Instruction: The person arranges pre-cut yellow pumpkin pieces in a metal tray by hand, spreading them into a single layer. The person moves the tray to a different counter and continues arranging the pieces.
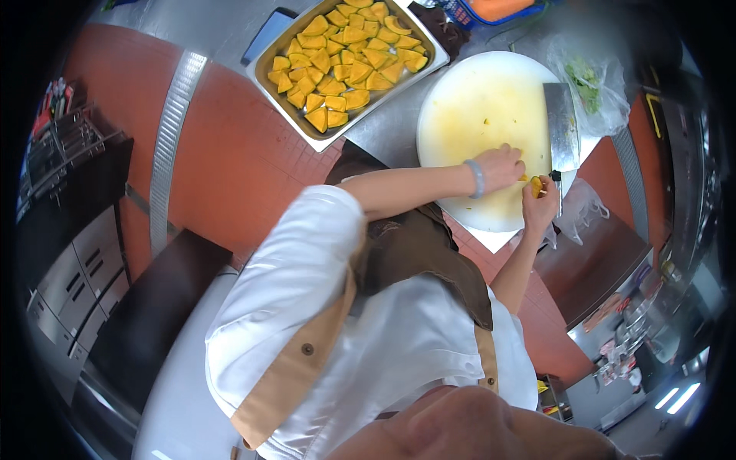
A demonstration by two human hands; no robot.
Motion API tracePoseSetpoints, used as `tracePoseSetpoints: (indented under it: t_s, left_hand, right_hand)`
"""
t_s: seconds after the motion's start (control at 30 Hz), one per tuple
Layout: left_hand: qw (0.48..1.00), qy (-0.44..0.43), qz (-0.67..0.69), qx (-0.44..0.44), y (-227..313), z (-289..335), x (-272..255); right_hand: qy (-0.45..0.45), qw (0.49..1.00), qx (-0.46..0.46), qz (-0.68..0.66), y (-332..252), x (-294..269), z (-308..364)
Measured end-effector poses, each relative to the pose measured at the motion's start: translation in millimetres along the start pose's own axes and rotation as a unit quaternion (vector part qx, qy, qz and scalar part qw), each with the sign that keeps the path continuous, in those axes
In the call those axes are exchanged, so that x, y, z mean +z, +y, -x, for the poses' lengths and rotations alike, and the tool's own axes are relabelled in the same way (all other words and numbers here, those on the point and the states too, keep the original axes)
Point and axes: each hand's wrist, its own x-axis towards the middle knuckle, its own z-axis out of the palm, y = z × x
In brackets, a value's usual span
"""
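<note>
My right hand (540, 201) pinches a small yellow pumpkin piece (537, 186) with green rind, over the near right part of the round white cutting board (460, 115). Beside it, my left hand (502, 167) has its fingers curled down at the board, with a yellow scrap (523, 178) at the fingertips; what they hold, if anything, is hidden. A bracelet circles the left wrist. Along the board's right side lies a cleaver (562, 126) with a wide blade, its dark handle end close to my right hand. A few tiny scraps dot the yellow-stained board.
To the left of the board, a metal tray (307, 136) holds many cut pumpkin pieces (349, 57). A clear plastic bag with green leaves (586, 84) lies past the cleaver. A blue basket (460, 14) with something orange stands at the back. Another thin bag (583, 211) hangs near the board's right edge.
</note>
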Motion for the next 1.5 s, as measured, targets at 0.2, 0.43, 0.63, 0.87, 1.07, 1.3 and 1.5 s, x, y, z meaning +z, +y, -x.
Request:
tracePoseSetpoints:
  t_s: [0.2, 0.43, 0.63, 0.87, 1.07, 1.3, 1.5]
  left_hand:
    - [0.951, 0.204, 0.118, -0.202, -60.9, 130.4, -95.8]
    - [0.892, 0.232, 0.014, -0.388, -110.4, 256.6, -170.7]
    - [0.88, 0.253, 0.01, -0.401, -144.0, 276.3, -173.4]
    - [0.904, 0.235, 0.045, -0.355, -170.0, 260.9, -175.4]
    - [0.897, 0.242, 0.003, -0.371, -203.4, 274.0, -196.7]
    - [0.878, 0.263, -0.056, -0.397, -253.0, 284.2, -224.0]
    - [0.849, 0.284, -0.092, -0.437, -263.4, 302.7, -235.4]
  right_hand:
    - [-0.04, 0.977, -0.102, -0.185, -126.5, 24.1, -18.6]
    - [-0.181, 0.927, -0.265, -0.195, -288.6, 106.0, -31.7]
    - [-0.141, 0.927, -0.32, -0.134, -337.7, 174.0, -76.2]
    - [-0.098, 0.939, -0.33, -0.017, -342.5, 207.8, -114.1]
    - [-0.098, 0.941, -0.32, -0.045, -356.4, 216.1, -118.8]
    - [-0.093, 0.906, -0.412, -0.031, -380.1, 242.3, -144.5]
    - [-0.071, 0.925, -0.372, -0.008, -392.1, 259.3, -144.6]
